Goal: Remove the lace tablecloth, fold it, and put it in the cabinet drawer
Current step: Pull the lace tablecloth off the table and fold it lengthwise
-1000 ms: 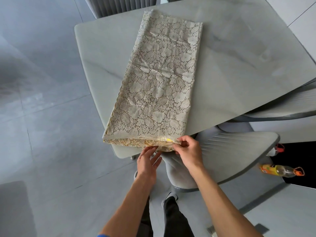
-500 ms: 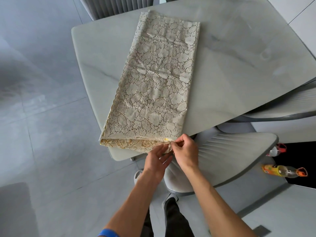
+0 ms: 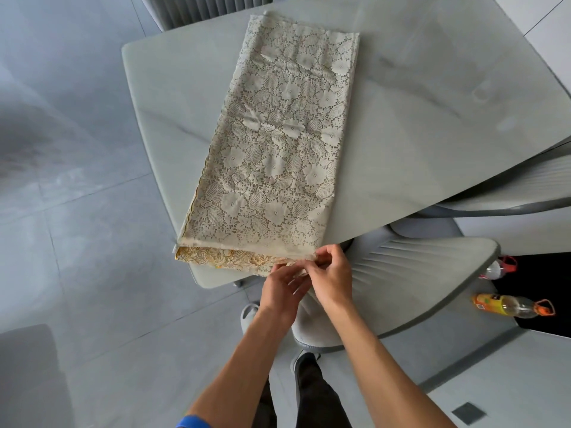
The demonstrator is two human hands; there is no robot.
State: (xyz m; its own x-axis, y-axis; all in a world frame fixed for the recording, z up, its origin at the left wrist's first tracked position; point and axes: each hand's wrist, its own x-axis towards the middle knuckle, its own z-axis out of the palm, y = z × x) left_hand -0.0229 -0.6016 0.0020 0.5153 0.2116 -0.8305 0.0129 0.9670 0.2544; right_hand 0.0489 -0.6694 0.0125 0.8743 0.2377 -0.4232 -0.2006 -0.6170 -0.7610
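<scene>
I look down at a pale grey stone-look table [image 3: 432, 125] on a grey tiled floor [image 3: 77, 211]. At four o'clock, a grey ribbed chair [image 3: 417, 273]; beyond it, a bottle [image 3: 506, 305] lies on its side. Soft daylight reflects off the tabletop.

— What is hidden at the near corner of the tablecloth [image 3: 275, 143]?
— The corner itself is covered by the left hand [image 3: 282, 291] and the right hand [image 3: 332, 281]; whether it is pinched by both cannot be told; the fingertips of the left hand are blurred.
— And what is cut off?
— The table [image 3: 432, 125] is cut by the top and right edges; the chair [image 3: 411, 282] is partly hidden under the tabletop; a ribbed chair back [image 3: 197, 7] is cropped at the top.
— Anything too small to read?
— The label on the bottle [image 3: 509, 305] cannot be read; a second bottle [image 3: 497, 268] is mostly hidden behind the chair.
</scene>
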